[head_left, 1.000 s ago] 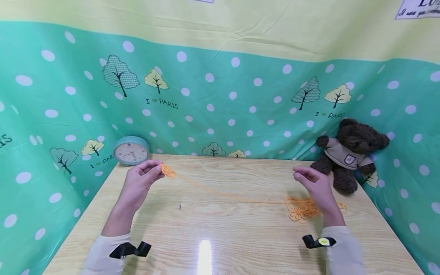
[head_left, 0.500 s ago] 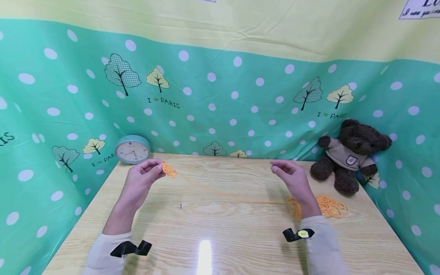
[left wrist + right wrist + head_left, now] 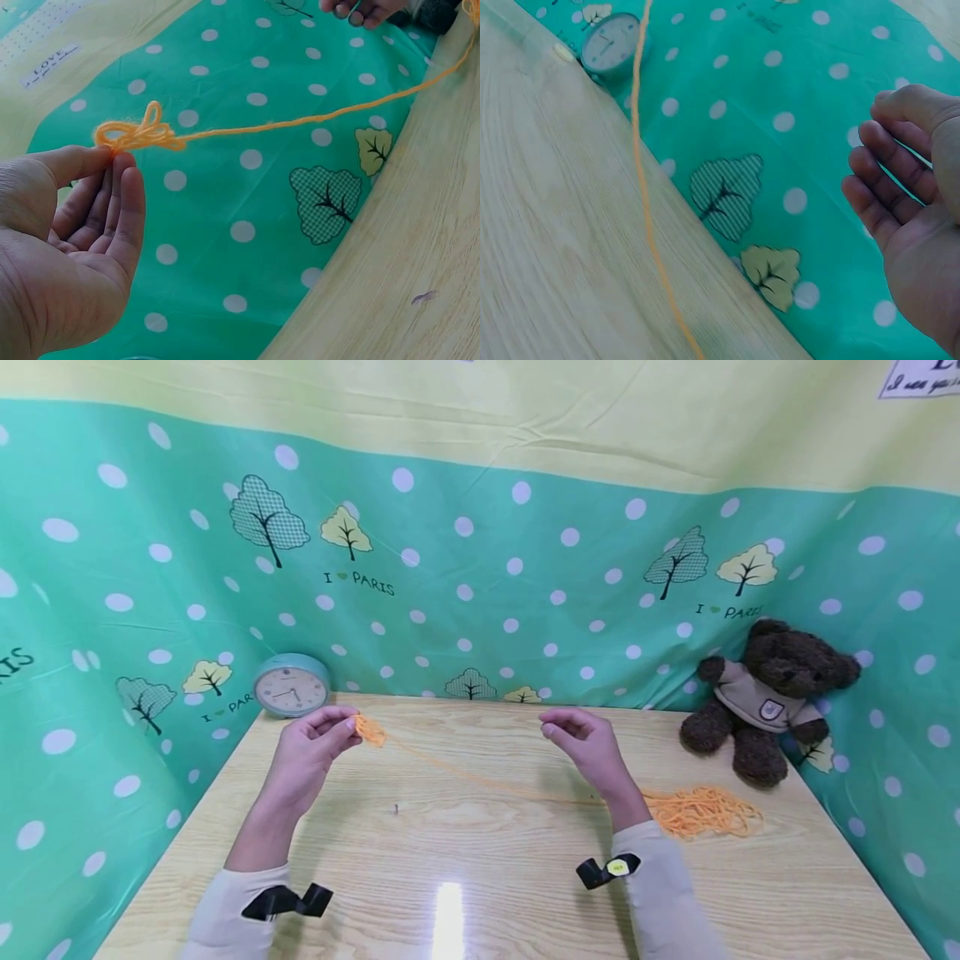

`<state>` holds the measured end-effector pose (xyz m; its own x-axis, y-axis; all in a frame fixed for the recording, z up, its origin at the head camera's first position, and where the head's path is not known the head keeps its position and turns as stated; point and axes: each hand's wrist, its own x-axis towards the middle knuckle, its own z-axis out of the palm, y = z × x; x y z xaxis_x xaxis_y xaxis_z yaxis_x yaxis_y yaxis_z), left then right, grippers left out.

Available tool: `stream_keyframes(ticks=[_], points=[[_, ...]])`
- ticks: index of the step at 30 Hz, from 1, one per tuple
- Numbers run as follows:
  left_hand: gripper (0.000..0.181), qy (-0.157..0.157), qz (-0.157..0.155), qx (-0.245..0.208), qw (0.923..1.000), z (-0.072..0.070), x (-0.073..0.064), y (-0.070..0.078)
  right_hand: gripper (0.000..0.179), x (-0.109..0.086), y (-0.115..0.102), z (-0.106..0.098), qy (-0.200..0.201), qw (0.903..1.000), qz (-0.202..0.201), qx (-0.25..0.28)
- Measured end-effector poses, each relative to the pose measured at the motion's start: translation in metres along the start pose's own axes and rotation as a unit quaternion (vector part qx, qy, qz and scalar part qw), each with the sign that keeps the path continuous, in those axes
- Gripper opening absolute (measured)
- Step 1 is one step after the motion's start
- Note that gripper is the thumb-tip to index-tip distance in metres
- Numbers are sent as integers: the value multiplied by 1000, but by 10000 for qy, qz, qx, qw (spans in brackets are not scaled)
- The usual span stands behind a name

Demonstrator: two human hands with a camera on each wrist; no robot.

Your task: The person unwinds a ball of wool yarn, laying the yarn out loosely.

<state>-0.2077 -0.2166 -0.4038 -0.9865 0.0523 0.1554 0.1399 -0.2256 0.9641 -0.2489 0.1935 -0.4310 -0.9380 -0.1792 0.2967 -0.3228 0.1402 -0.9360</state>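
Note:
My left hand (image 3: 306,758) is raised over the left half of the table and pinches a small looped bundle of orange yarn (image 3: 139,135) between thumb and fingertips. A single yarn strand (image 3: 642,180) slants from that bundle down and to the right. It leads to a loose heap of the same yarn (image 3: 705,812), which lies on the table at the right. My right hand (image 3: 592,752) hovers right of the middle, its forearm partly in front of the heap. In the right wrist view the right hand's fingers are loosely bent with nothing between them, apart from the strand.
A teal round clock (image 3: 291,686) stands at the table's back left corner. At the back right sits a dark brown teddy bear (image 3: 765,702). A green dotted curtain (image 3: 480,577) borders the wooden table (image 3: 510,885). One tiny dark scrap (image 3: 396,809) lies left of centre.
My right hand has moved left, away from the bear and toward the middle, uncovering more of the yarn heap. The left hand stays in place with its bundle.

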Motion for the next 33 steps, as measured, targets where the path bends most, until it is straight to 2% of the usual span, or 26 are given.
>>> stream_keyframes(ticks=[16,33], points=[[9,-19,-9,-87,10000,0,1,-1,22,9,0,63,-420,9978,54,515],[12,-33,0,-191,9998,1,0,0,23,9,-4,125,-1097,9894,67,945]])
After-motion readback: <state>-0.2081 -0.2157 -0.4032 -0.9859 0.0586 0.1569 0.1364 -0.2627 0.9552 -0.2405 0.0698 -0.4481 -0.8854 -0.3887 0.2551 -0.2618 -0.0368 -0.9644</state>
